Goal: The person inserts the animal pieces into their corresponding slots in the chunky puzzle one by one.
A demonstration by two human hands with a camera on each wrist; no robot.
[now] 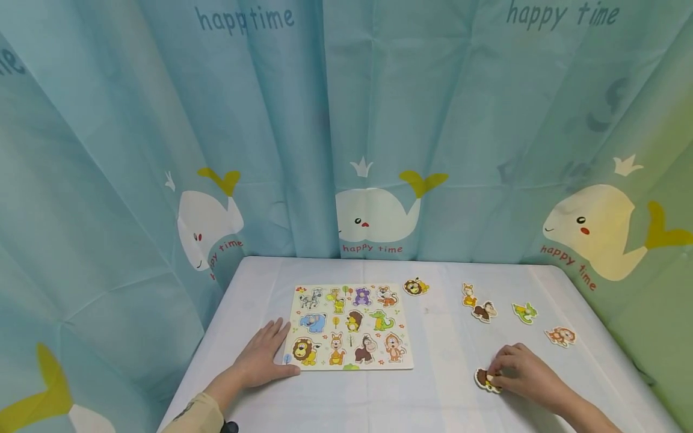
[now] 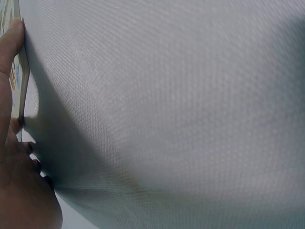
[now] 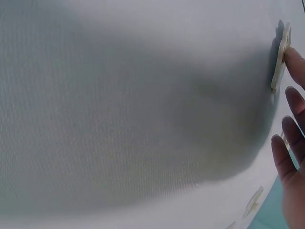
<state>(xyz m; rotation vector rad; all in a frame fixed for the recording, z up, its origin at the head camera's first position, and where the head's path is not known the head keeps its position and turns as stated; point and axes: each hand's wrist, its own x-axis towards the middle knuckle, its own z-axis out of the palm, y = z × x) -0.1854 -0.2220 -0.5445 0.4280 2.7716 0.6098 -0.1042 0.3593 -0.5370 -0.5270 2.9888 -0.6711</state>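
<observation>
A puzzle board point(image 1: 346, 365) printed with colourful animals lies flat on the table. My left hand point(image 1: 265, 355) rests at its left side, fingers stretched along the edge and thumb at the near left corner; the left wrist view shows that thumb point(image 2: 13, 40) against the board's edge point(image 2: 24, 90). Over on the right, my right hand point(image 1: 522, 371) pinches a brown hedgehog puzzle piece point(image 1: 483, 380) low at the table. From the right wrist, the piece point(image 3: 281, 59) appears edge-on with a fingertip against it, the other fingers spread below.
Loose animal pieces lie beyond the right hand: a lion point(image 1: 415, 287), a kangaroo point(image 1: 468, 294) touching a brown gorilla point(image 1: 484, 311), a green crocodile point(image 1: 524, 312) and a monkey point(image 1: 560, 336). A blue curtain point(image 1: 379, 120) with whales hangs behind the white table point(image 1: 433, 343).
</observation>
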